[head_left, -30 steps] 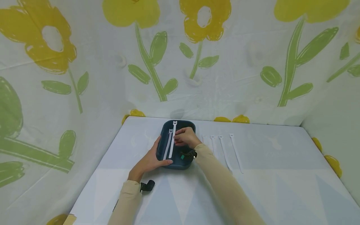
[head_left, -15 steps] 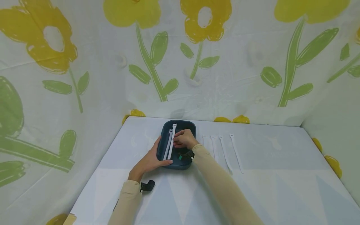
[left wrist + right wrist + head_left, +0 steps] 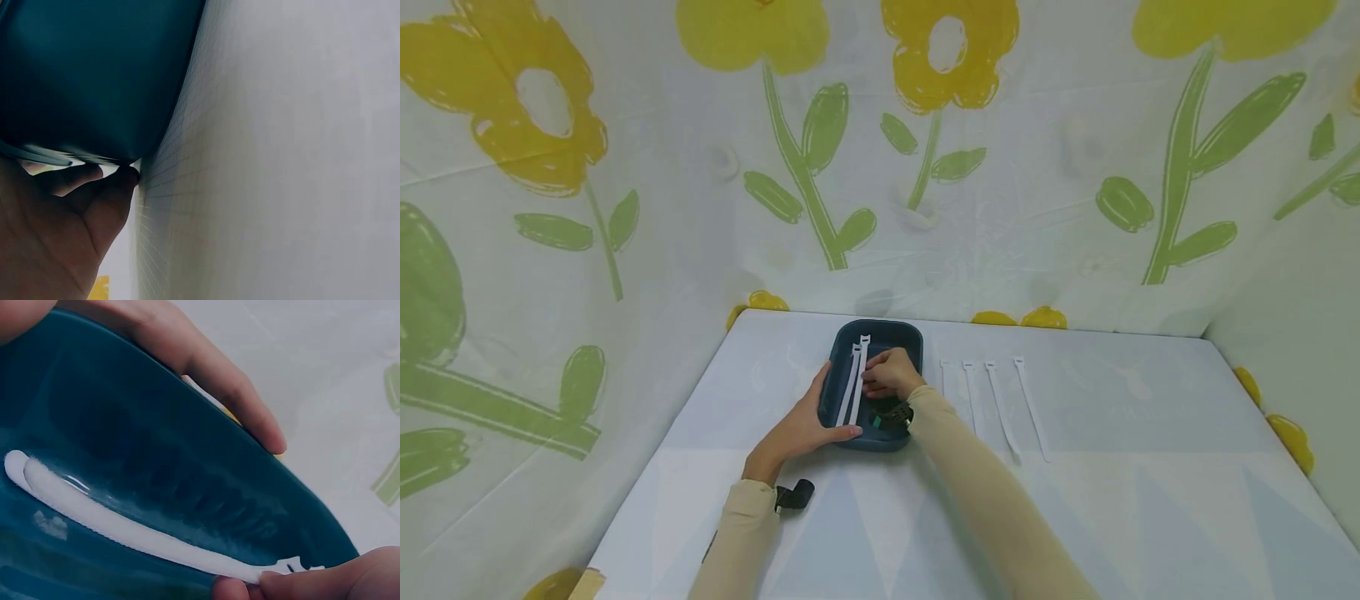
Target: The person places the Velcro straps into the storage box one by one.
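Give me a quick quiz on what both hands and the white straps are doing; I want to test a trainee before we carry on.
1. True or false: the left hand touches the dark tray.
2. The right hand pinches: A. its own sleeve; B. a white strap; C. the left hand.
3. In the head view, how many white straps show on the table to the right of the tray?

Key: 1. True. 2. B. 3. Four.
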Available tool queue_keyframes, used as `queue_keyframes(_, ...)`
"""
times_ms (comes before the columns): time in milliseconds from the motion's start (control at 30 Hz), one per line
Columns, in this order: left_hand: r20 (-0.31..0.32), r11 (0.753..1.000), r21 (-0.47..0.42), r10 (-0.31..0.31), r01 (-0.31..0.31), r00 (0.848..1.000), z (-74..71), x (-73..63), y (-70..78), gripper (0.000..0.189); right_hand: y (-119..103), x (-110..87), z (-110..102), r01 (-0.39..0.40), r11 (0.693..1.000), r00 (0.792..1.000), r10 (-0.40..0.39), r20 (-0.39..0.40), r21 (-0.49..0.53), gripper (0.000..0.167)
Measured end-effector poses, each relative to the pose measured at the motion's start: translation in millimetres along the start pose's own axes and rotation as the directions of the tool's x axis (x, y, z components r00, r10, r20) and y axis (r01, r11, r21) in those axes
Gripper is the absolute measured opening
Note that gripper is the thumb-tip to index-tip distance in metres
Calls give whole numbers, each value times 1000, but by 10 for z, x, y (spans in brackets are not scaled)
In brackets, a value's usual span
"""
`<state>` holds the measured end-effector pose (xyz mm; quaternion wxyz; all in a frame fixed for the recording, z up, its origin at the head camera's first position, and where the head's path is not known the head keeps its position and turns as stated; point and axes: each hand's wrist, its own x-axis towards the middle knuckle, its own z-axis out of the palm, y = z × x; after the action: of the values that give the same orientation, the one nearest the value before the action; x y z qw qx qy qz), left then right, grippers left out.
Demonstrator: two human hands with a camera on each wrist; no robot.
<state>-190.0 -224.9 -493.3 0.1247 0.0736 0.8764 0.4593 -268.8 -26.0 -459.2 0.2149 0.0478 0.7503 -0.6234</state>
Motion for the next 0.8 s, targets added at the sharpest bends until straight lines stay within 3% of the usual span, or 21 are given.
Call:
queue_keyframes(300, -7, 1000, 6, 16, -16, 1000, -7, -4, 8, 128, 10, 16, 15, 0, 1000, 1000, -1, -24, -30, 20)
queue_keyframes(800, -10, 1000, 9, 10, -10, 1000, -5, -23, -3, 129, 16, 5, 39, -17, 999, 1000, 17, 2, -47, 21)
